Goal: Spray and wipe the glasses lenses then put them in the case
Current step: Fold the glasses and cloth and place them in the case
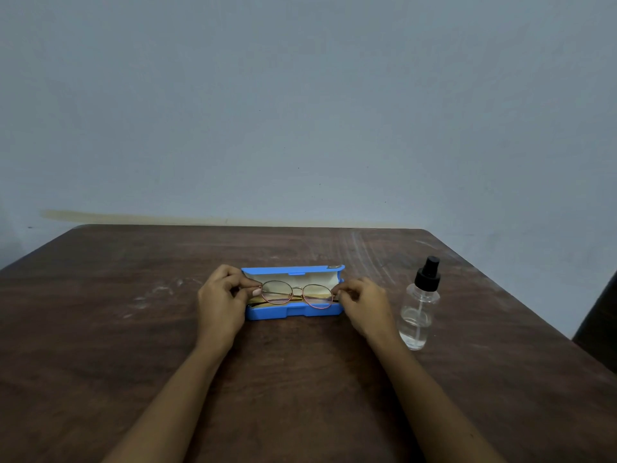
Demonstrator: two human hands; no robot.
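Observation:
A blue glasses case lies open in the middle of the table, its lid standing up at the back and a pale lining inside. Round glasses with a thin reddish metal frame are held just above the case's tray, temples folded. My left hand pinches the frame's left end. My right hand pinches the right end. A clear spray bottle with a black pump top stands upright to the right of my right hand. A yellowish cloth seems to lie in the case under the glasses.
The dark brown wooden table carries pale scuff marks at left and back right. A plain grey-blue wall rises behind it. A dark object shows beyond the table's right edge.

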